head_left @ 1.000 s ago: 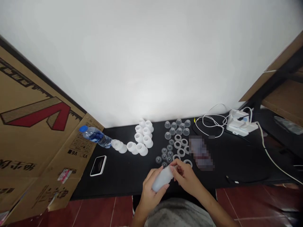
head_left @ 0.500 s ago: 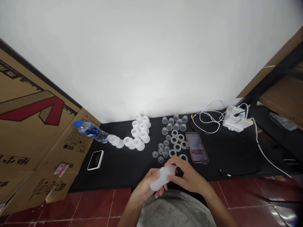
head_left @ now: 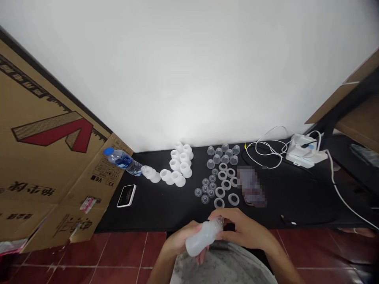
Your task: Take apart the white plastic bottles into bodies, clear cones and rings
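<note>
A frosted white bottle (head_left: 199, 241) with a clear cap (head_left: 219, 221) is tilted over my lap at the table's front edge. My left hand (head_left: 185, 238) is wrapped round the bottle's body. The fingers of my right hand (head_left: 237, 225) close round the clear cap end. Beyond my hands lie several translucent rings (head_left: 233, 199), several small clear nipple-like pieces (head_left: 205, 199) and, farther back, several clear domed caps (head_left: 233, 159). Several open white bottles (head_left: 178, 178) stand left of them, and a capped bottle (head_left: 149, 172) is at their left end.
On the black table (head_left: 166, 209) are a water bottle (head_left: 122, 161) and a white device (head_left: 126, 196) at the left, and a blurred phone (head_left: 251, 185) and a white power strip (head_left: 303, 150) with cables at the right. A cardboard box (head_left: 59, 165) borders the left.
The view has shifted, so the table's items appear farther right. Both hands still hold the bottle, now a little lower in view, and the rings beyond my right hand show more fully.
</note>
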Demonstrator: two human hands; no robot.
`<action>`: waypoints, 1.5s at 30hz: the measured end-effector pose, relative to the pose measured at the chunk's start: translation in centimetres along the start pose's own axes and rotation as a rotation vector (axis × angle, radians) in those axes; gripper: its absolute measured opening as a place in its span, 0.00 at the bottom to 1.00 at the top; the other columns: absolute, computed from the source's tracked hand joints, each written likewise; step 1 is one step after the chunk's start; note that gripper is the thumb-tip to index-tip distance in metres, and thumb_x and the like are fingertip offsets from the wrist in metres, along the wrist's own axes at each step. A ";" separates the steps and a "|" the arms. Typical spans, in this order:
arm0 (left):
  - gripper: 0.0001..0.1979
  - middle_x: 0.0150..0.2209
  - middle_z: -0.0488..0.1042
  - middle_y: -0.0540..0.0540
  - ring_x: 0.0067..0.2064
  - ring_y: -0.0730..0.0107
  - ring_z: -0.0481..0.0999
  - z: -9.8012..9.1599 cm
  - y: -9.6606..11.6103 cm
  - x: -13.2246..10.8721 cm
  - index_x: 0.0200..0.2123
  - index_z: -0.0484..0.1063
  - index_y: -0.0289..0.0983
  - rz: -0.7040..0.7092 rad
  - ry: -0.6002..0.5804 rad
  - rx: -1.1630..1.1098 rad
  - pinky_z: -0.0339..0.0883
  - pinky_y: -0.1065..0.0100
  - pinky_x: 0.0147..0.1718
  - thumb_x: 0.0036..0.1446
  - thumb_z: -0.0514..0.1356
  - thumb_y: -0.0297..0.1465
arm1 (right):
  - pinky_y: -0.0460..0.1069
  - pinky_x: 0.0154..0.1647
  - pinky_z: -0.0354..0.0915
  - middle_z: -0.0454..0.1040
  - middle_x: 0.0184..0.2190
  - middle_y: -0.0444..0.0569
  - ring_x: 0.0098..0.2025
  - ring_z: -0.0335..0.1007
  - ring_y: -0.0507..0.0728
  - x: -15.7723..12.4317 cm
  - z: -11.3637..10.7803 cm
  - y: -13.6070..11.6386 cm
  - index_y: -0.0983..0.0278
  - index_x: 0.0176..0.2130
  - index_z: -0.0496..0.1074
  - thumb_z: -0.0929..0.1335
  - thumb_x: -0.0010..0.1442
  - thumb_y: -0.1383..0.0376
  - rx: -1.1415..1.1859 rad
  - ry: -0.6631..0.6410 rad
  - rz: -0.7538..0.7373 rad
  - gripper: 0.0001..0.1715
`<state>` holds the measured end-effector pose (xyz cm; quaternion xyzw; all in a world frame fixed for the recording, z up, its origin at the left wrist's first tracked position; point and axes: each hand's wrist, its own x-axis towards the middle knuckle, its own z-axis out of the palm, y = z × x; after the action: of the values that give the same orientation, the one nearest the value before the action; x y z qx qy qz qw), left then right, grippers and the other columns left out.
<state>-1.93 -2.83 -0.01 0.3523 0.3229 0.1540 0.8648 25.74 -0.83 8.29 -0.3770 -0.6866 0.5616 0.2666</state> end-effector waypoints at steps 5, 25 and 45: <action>0.45 0.23 0.75 0.41 0.22 0.64 0.73 -1.9 -0.7 -1.1 0.30 0.78 0.35 0.266 0.343 -0.039 0.66 0.64 0.22 0.61 0.48 0.72 | 0.58 0.51 0.80 0.83 0.55 0.57 0.46 0.84 0.62 -1.3 -2.2 0.4 0.56 0.57 0.78 0.78 0.65 0.53 0.223 0.300 -0.015 0.24; 0.33 0.51 0.79 0.38 0.51 0.48 0.80 -8.3 3.5 -0.6 0.59 0.74 0.38 0.761 1.575 0.872 0.73 0.51 0.51 0.61 0.69 0.54 | 0.47 0.30 0.75 0.81 0.38 0.47 0.29 0.75 0.53 0.5 6.0 7.2 0.59 0.59 0.78 0.75 0.67 0.51 -0.008 0.402 0.036 0.26; 0.10 0.50 0.79 0.38 0.51 0.57 0.81 0.6 0.6 3.4 0.45 0.80 0.39 0.879 0.733 0.887 0.76 0.59 0.51 0.75 0.60 0.35 | 0.56 0.44 0.83 0.85 0.41 0.54 0.37 0.83 0.60 2.2 7.0 8.6 0.58 0.64 0.78 0.69 0.77 0.53 -0.337 0.557 -0.235 0.23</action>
<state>0.97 -1.05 -0.78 0.6929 0.4528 0.4502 0.3350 20.85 -2.28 -1.80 -0.4727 -0.7093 0.2813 0.4407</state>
